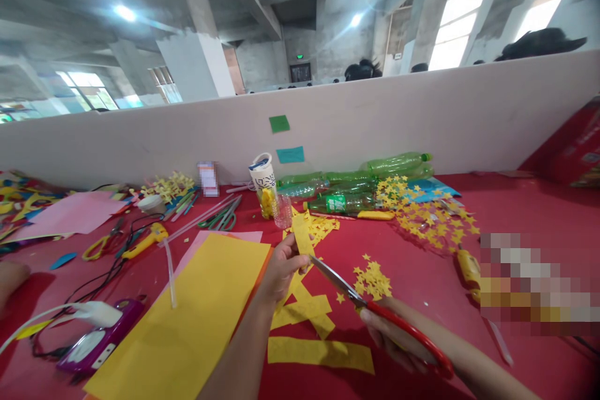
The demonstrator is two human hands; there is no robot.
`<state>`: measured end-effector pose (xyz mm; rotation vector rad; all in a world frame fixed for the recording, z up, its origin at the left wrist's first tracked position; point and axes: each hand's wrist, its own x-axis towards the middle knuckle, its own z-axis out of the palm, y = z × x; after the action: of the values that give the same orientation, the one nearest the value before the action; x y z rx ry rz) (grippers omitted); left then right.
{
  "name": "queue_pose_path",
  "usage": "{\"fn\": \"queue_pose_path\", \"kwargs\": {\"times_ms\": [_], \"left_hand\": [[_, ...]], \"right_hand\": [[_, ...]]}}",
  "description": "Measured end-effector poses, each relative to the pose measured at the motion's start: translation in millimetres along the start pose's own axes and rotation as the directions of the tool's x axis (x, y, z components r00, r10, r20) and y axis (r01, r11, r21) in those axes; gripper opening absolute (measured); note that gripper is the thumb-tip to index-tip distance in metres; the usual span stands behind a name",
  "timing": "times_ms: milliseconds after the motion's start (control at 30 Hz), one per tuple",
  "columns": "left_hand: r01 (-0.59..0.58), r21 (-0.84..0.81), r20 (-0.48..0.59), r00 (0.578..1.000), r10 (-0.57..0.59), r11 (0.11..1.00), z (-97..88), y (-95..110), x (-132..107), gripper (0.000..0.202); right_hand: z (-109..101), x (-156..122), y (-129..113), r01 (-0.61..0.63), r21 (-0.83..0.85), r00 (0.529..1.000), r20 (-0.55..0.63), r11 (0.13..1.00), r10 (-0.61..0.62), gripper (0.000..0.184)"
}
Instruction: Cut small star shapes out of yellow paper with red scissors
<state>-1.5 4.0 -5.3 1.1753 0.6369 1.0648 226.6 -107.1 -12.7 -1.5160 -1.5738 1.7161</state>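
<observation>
My left hand [285, 265] pinches a yellow paper strip [303, 234] upright between thumb and fingers. In my right hand [394, 331] are red-handled scissors [407, 328], their blades pointing up and left, with the tips close to the lower end of that strip. Whether the blades touch the paper I cannot tell. Below my hands lie more yellow strips [323, 353], some crossing each other. A small pile of yellow paper stars [372, 279] sits just beyond the scissors, and a larger spread of stars [435, 215] lies farther right.
Yellow sheets [187, 312] lie left, beside a purple power strip [100, 344] and a yellow glue gun [147, 240]. Green bottles [347, 200] and a white cup [262, 175] stand near the partition [187, 144]. Another glue gun [469, 272] rests right. Part of another person's arm [12, 284] shows far left.
</observation>
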Motion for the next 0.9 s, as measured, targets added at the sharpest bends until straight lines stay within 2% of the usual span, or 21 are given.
{"fn": "queue_pose_path", "kwargs": {"times_ms": [233, 500, 900], "left_hand": [[0.004, 0.025, 0.036, 0.999, -0.005, 1.0, -3.0, -1.0, 1.1, 0.031], [0.01, 0.037, 0.065, 0.998, -0.012, 0.999, -5.3, -2.1, 1.5, 0.031], [0.02, 0.028, 0.037, 0.999, -0.021, 0.999, -0.6, 3.2, 0.6, 0.03]], "right_hand": [[-1.3, -0.8, -2.6, 0.02, -0.016, 1.0, 0.017, 1.0, -0.019, 0.053], [-2.1, -2.3, -10.7, -0.026, -0.046, 1.0, 0.016, 0.999, 0.026, 0.056], [-1.4, 1.5, -1.9, -0.024, -0.014, 0.999, -0.033, 1.0, 0.024, 0.054]]}}
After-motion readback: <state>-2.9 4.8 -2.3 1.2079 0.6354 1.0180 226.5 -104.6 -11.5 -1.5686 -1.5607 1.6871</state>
